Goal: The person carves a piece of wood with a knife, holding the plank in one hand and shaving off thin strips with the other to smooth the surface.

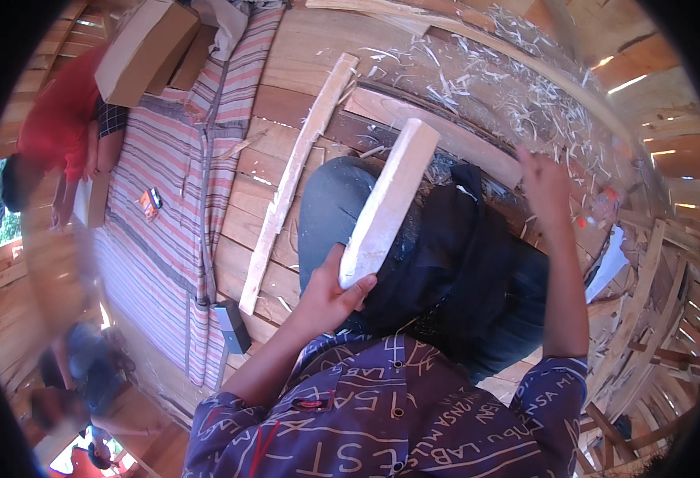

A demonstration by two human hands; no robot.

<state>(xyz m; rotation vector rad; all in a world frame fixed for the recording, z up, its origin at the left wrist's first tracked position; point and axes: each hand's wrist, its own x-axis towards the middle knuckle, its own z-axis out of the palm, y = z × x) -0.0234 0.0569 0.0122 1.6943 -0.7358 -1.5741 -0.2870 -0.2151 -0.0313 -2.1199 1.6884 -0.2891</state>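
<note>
My left hand (330, 295) is closed round the lower end of a pale wooden block (394, 195). The block is long and squared, with angled edges at its top, and it slants up to the right over my bent knee. My right hand (547, 183) is raised beyond my right knee, apart from the block. Its fingers are smeared by motion, so whether they hold anything is unclear. Dark cloth (453, 247) lies across my lap. Just past my knees a thick wooden plank (437, 131) rests on the floor.
Wood shavings (485, 68) litter the floor ahead. A long rough wooden strip (298, 187) lies left of my knee, near a dark box (232, 327). On the striped mat (158, 151) is a small orange-and-black pack (151, 202). A person in red (59, 119) bends by cardboard boxes (147, 52); others are at lower left.
</note>
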